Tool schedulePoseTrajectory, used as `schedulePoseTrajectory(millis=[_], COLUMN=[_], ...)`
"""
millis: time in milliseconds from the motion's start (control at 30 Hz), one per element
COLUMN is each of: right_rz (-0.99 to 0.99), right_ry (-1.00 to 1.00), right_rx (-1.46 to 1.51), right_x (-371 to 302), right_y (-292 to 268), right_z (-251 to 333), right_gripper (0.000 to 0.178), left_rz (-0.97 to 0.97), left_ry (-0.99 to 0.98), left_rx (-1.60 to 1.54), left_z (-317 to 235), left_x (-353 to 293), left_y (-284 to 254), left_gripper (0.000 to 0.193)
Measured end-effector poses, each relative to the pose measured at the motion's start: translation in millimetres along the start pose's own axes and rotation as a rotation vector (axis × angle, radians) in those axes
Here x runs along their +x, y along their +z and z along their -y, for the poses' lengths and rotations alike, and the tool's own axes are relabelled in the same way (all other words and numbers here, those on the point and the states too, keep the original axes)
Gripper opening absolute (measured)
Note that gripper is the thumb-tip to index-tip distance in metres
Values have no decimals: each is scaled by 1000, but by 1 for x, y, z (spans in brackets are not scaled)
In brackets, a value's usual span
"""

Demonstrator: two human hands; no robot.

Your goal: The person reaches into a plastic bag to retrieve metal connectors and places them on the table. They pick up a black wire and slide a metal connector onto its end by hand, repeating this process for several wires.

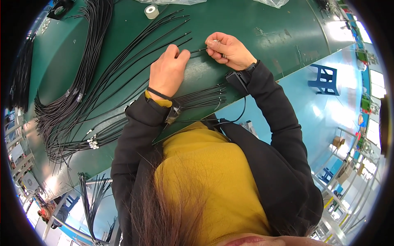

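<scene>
My left hand [167, 71] is closed over the green table, its fingers pinching a thin black cable [198, 51] near the end. The cable's tip points right, toward my right hand [230, 51], which is closed with thumb and forefinger pinched together. Small shiny metal bits show at those fingertips and under the curled fingers, too small to name. Whether the cable tip touches them I cannot tell. Left of my left hand, loose black cables [135, 51] fan out with their ends toward the far side. Under my left wrist, more cables [201, 97] lie along the near edge.
A thick bundle of black cables [88, 49] curves down the table's left. Cables with white connectors [93, 142] lie near the front edge. A white tape roll [151, 12] and clear plastic bags [273, 3] sit at the far side. A blue stool [324, 80] stands on the floor to the right.
</scene>
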State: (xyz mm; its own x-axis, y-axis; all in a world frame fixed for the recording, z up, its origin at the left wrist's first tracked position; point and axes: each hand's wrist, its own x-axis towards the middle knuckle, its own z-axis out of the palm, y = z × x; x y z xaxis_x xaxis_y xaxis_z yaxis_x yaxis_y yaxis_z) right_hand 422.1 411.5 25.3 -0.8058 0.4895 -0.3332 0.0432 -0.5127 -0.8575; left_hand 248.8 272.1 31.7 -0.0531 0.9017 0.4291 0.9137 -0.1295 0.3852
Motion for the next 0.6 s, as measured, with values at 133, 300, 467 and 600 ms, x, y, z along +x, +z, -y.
schedulePoseTrajectory(millis=[133, 300, 467, 600], right_rz=[-17, -36, -15, -52], right_ry=[0, 4, 2, -31], right_rx=[38, 1, -45, -307], right_x=[-1, -2, -3, -5], right_y=[-1, 1, 4, 13], right_z=[-1, -3, -1, 6], right_gripper=[17, 15, 14, 16], left_rz=[-23, -43, -7, 41], left_ry=[-30, -26, -24, 64], left_rx=[-44, -66, -33, 89], left_z=[1, 2, 2, 3], left_x=[0, 0, -2, -3], left_y=[1, 3, 3, 1], left_gripper=[11, 12, 13, 13])
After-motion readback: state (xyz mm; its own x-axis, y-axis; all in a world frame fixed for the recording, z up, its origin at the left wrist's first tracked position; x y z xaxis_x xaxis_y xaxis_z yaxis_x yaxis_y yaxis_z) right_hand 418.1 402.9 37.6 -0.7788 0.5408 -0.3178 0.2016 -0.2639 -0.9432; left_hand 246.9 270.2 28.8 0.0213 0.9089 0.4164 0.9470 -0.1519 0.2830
